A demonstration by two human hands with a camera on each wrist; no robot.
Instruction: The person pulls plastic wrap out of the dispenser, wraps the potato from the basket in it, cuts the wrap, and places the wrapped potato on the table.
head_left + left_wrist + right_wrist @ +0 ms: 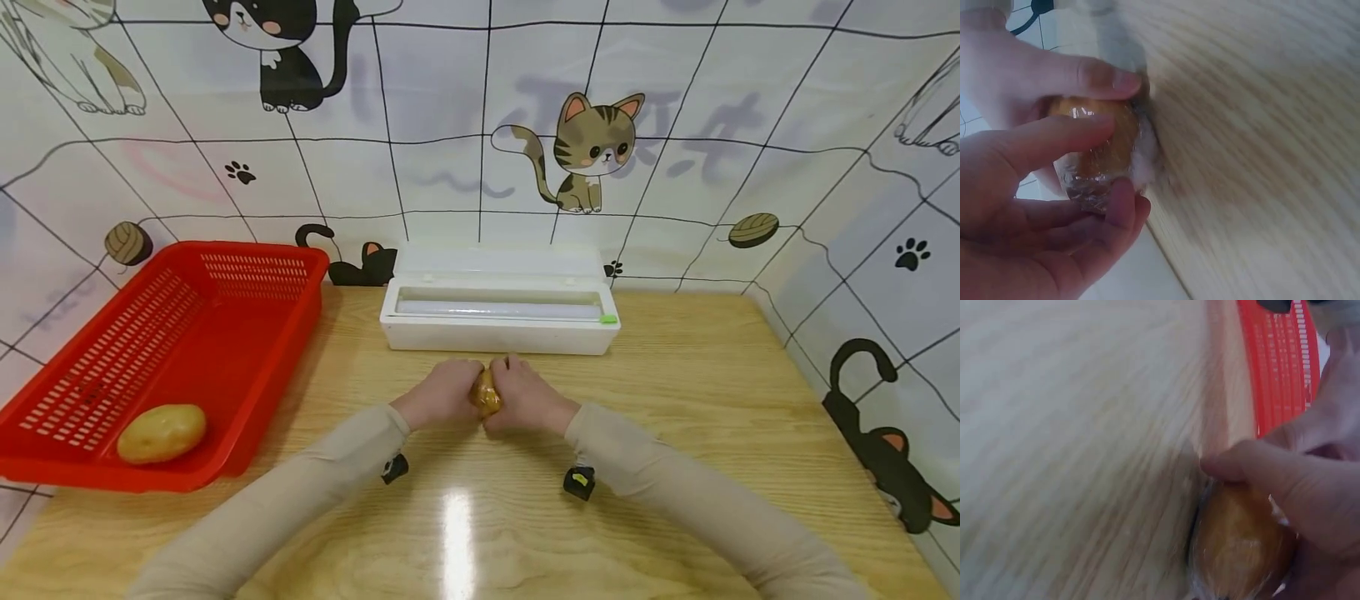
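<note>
Between my two hands is a potato [487,395] wrapped in clear cling film, close over the wooden table. My left hand [445,392] grips one side of it, with thumb and fingers bent round the film in the left wrist view. From the other side my right hand [525,396] holds the same potato, its thumb lying along the top edge. Crinkled film bunches at the lower end of the potato [1107,147] in the left wrist view. The right wrist view shows glossy film stretched over the potato [1244,540]; part of it is hidden by the fingers.
Behind the hands stands a white cling film dispenser [498,337], lid raised, with a film roll inside and a green slider [608,319] at its right end. At left, a red plastic basket [258,400] contains an unwrapped potato [162,433]. A cat-patterned sheet [442,183] backs the table.
</note>
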